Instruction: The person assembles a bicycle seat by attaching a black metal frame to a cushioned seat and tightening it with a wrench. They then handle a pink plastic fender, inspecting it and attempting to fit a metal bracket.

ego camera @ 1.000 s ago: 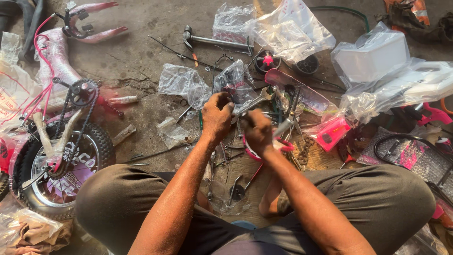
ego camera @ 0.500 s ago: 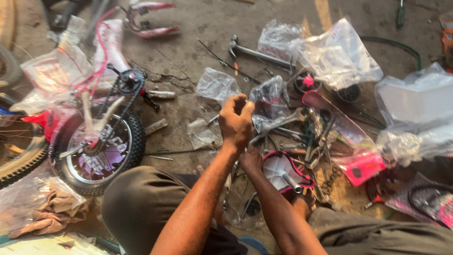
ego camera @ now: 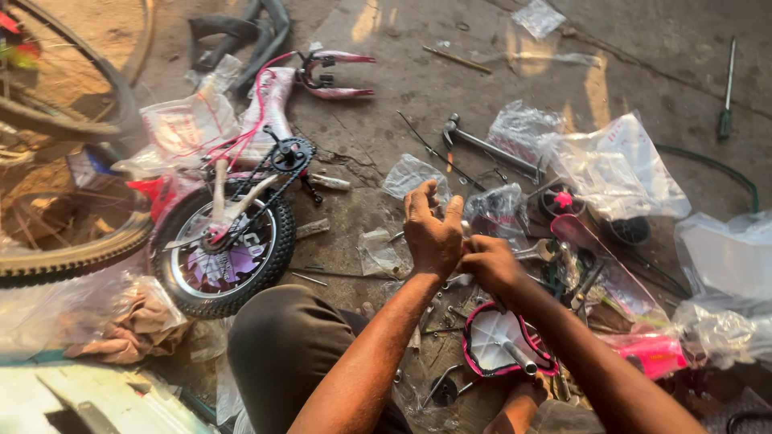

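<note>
— What was the ground like?

— A rough, stained concrete floor [ego camera: 378,145], sunlit in patches at the top, strewn with bolts, thin rods and crumpled clear plastic bags [ego camera: 615,165]. A hammer [ego camera: 490,147] with a metal shaft lay beyond the hands, and a screwdriver [ego camera: 727,88] far off to the right.

— And the bicycle parts?

— A small knobbly-tyred wheel [ego camera: 225,249] with chain and sprocket lay at the left, joined to a wrapped pink frame [ego camera: 269,108]. A saddle [ego camera: 503,341], white underneath with a pink-edged black rim and a metal post, sat upturned just below the hands.

— The hands themselves?

— The left hand [ego camera: 433,233] and right hand [ego camera: 490,265] touched above the floor, over the scattered hardware. The left fingers [ego camera: 418,201] were partly spread and raised; the right fingers were curled shut on a small metal part, too hidden to identify.
</note>
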